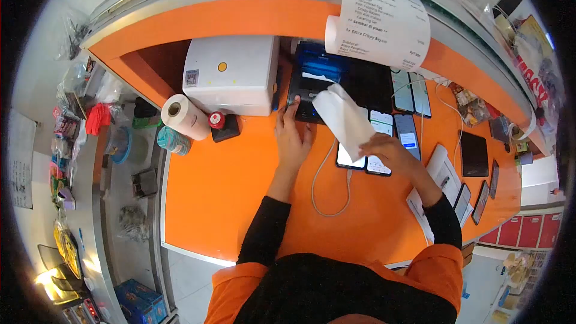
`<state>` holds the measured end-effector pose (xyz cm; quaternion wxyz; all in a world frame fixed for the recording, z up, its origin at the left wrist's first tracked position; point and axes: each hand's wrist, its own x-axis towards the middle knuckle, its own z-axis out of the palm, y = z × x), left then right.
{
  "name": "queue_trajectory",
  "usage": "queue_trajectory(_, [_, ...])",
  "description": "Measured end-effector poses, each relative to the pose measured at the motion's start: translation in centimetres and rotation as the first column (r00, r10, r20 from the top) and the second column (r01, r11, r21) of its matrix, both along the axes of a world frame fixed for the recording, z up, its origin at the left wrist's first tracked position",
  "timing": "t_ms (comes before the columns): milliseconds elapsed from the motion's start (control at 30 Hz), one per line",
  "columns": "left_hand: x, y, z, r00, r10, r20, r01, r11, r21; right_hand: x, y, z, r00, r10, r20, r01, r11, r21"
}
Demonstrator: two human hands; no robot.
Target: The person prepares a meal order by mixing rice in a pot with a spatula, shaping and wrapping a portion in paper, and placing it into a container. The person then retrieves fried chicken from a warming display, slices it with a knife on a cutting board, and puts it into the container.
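The right hand (389, 153) has its grip pinching white paper (341, 114) over phones (380, 123) on the orange bench (234, 186), while the left hand (290, 144), spread, touches the black printer (303, 91).

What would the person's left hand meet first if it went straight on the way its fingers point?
The black printer. The left hand points at its near side, the fingertips seemingly close to or touching it; depth is unclear here.
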<state>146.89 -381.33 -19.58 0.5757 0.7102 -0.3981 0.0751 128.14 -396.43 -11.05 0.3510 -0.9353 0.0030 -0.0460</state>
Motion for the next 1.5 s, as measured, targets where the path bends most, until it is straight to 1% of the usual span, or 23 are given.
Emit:
queue_trajectory(33, [-0.1,0.0,0.1,1.0,0.001,0.003,-0.001,1.0,-0.005,-0.9,0.1,0.8,0.999,-0.036,-0.036,0.039,0.995,0.097])
queue_trajectory(133, [-0.3,0.0,0.7,1.0,0.019,0.009,-0.019,0.999,0.032,-3.4,1.7,6.5,0.975,-0.08,-0.208,0.116,0.979,0.166])
queue_trajectory(167, [-0.3,0.0,0.7,1.0,0.013,0.01,-0.013,1.0,0.014,-3.6,1.9,8.3,0.987,-0.158,-0.033,0.161,0.978,0.13])
queue_trajectory(200, [-0.4,0.0,0.7,1.0,0.005,0.006,-0.005,1.0,-0.001,-3.8,2.1,10.0,0.964,-0.225,0.143,0.212,0.972,0.103])
queue_trajectory(233, [-0.5,0.0,0.6,1.0,-0.005,0.003,0.005,1.0,-0.015,-3.9,2.3,11.6,0.907,-0.279,0.315,0.266,0.96,0.085])
queue_trajectory(267, [-0.3,-0.1,0.2,1.0,-0.024,0.013,0.025,0.999,-0.043,-3.2,2.5,13.2,0.762,-0.399,0.51,0.432,0.9,0.059])
queue_trajectory(300, [-0.1,-0.3,-0.3,0.999,-0.042,0.025,0.044,0.997,-0.071,-1.9,2.4,14.8,0.565,-0.464,0.682,0.583,0.81,0.069])
queue_trajectory(367, [-0.2,-0.1,0.0,0.997,-0.068,0.039,0.072,0.993,-0.099,1.0,0.4,17.5,0.305,-0.326,0.895,0.605,0.792,0.083])
queue_trajectory(400, [-0.3,-0.1,0.1,0.997,-0.081,0.012,0.082,0.991,-0.107,2.0,-0.4,18.7,0.288,-0.206,0.935,0.718,0.692,-0.069])
queue_trajectory(433, [-0.4,-0.1,0.3,0.996,-0.091,-0.014,0.089,0.989,-0.114,2.6,-0.8,19.5,0.291,-0.081,0.953,0.809,0.552,-0.2])
queue_trajectory(467, [-0.4,-0.1,0.4,0.994,-0.1,-0.039,0.095,0.988,-0.12,2.8,-0.4,19.9,0.361,-0.153,0.92,0.791,0.572,-0.216])
queue_trajectory(533, [-0.4,-0.1,0.5,0.996,-0.087,-0.003,0.086,0.991,-0.102,3.2,0.2,20.5,0.496,-0.284,0.82,0.748,0.62,-0.238])
queue_trajectory(567, [-0.4,-0.1,0.5,0.997,-0.078,0.009,0.078,0.993,-0.091,3.2,0.6,20.5,0.55,-0.29,0.783,0.72,0.64,-0.268])
queue_trajectory(667, [-0.3,-0.3,0.1,0.991,-0.129,-0.032,0.123,0.981,-0.149,2.6,1.9,21.0,0.656,-0.11,0.747,0.739,0.297,-0.605])
queue_trajectory(767, [-0.1,-0.5,-0.2,0.988,-0.149,-0.049,0.138,0.973,-0.186,2.3,1.1,20.8,0.749,-0.125,0.651,0.618,0.487,-0.617])
queue_trajectory(867, [-0.3,-0.1,0.3,0.991,-0.129,-0.025,0.124,0.98,-0.157,2.5,1.0,20.7,0.773,-0.072,0.63,0.567,0.523,-0.636])
queue_trajectory(967, [-0.4,-0.2,0.6,0.99,-0.127,-0.058,0.115,0.979,-0.167,2.6,1.2,20.1,0.745,-0.121,0.656,0.639,0.41,-0.651])
queue_trajectory(1067, [-0.2,-0.2,0.5,0.991,-0.126,-0.047,0.118,0.982,-0.146,2.6,1.2,20.2,0.739,-0.138,0.66,0.654,0.384,-0.652])
queue_trajectory(1167, [-0.3,-0.2,0.3,0.984,-0.151,-0.095,0.131,0.973,-0.189,3.6,0.3,19.7,0.736,0.032,0.676,0.554,0.545,-0.629])
queue_trajectory(1267, [-0.2,-0.3,0.1,0.991,-0.118,-0.067,0.104,0.977,-0.186,3.7,0.5,19.8,0.742,-0.011,0.67,0.573,0.528,-0.627])
queue_trajectory(1367, [0.0,-0.3,-0.1,0.995,-0.099,-0.025,0.094,0.986,-0.141,3.5,0.9,19.7,0.73,-0.123,0.673,0.651,0.426,-0.628])
queue_trajectory(1467, [-0.2,-0.2,0.1,0.994,-0.09,-0.059,0.081,0.987,-0.137,3.8,0.4,19.3,0.726,-0.038,0.686,0.632,0.43,-0.645])
queue_trajectory(1500, [-0.2,-0.2,0.0,0.993,-0.097,-0.064,0.086,0.985,-0.151,3.9,0.5,19.2,0.72,-0.039,0.693,0.629,0.458,-0.628])
